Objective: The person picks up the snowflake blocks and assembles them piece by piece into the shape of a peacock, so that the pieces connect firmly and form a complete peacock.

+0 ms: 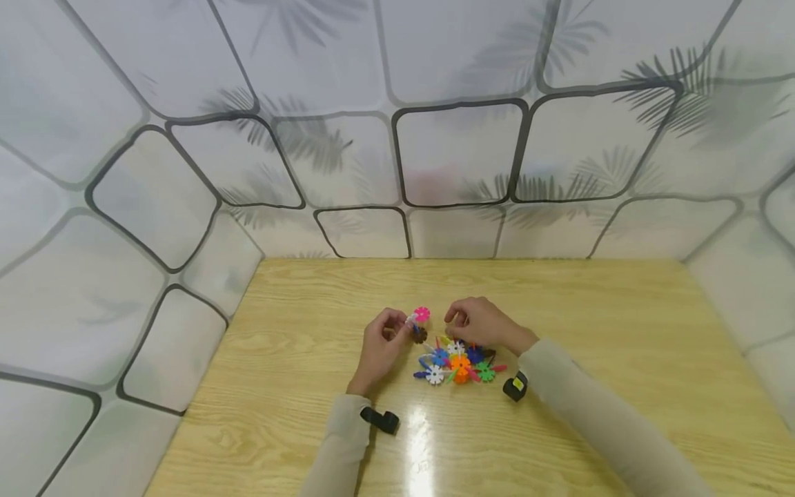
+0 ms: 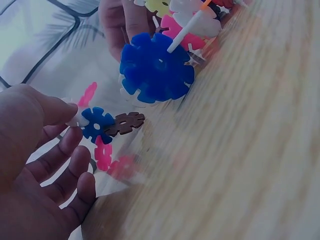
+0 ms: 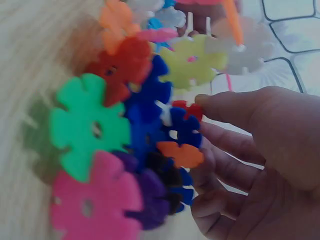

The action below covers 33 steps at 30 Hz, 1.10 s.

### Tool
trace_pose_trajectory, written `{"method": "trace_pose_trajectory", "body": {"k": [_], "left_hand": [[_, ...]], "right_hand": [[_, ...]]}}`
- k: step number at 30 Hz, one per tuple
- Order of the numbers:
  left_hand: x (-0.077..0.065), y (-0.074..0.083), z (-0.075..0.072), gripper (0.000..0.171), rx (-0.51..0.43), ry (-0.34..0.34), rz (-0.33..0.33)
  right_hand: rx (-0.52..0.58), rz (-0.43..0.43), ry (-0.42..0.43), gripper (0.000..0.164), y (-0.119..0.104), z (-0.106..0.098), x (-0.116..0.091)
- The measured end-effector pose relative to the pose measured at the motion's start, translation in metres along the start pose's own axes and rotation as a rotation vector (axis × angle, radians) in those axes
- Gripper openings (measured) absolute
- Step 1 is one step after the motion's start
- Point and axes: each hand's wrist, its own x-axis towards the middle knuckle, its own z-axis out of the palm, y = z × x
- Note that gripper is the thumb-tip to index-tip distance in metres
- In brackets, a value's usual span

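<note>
My left hand (image 1: pixel 380 348) pinches a white snowflake disc (image 2: pixel 78 116) between thumb and forefinger. Joined to that disc is a small chain with a blue disc (image 2: pixel 97 125), a brown disc (image 2: pixel 127 123) and pink discs (image 2: pixel 103 154). The chain is held just above the table, left of a larger cluster of interlocked discs (image 1: pixel 459 364). At the cluster's far side is my right hand (image 1: pixel 486 323). Its thumb and forefinger pinch a small red disc (image 3: pixel 186 109) beside blue and orange ones. Part of the grip is hidden behind the discs.
The cluster lies on a wood-grain table (image 1: pixel 298 324), with green (image 3: pixel 90 127) and pink discs (image 3: pixel 97 200) among its pieces. A pale patterned curtain (image 1: pixel 459 155) stands behind the table and along both sides. Black straps with small devices sit at both wrists.
</note>
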Motion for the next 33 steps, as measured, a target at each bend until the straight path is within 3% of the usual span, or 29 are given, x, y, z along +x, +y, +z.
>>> {"method": "trace_pose_trajectory", "body": {"k": [8, 18, 22, 27, 33], "left_hand": [[0.0, 0.005, 0.007, 0.009, 0.005, -0.003, -0.007], [0.005, 0.013, 0.023, 0.006, 0.058, -0.125, 0.037], [0.004, 0.016, 0.026, 0.007, 0.049, -0.167, 0.043], [0.001, 0.013, 0.029, 0.008, 0.008, -0.171, 0.024], [-0.002, 0.01, 0.029, 0.008, -0.001, -0.173, 0.033]], "right_hand": [[0.005, 0.016, 0.098, 0.021, -0.006, 0.009, -0.011], [0.014, -0.067, 0.315, 0.028, -0.026, 0.011, -0.036], [-0.024, -0.11, 0.369, 0.026, -0.03, 0.01, -0.04], [-0.003, -0.15, 0.377, 0.022, -0.03, 0.011, -0.048], [0.029, -0.182, 0.504, 0.011, -0.021, 0.019, -0.067]]}}
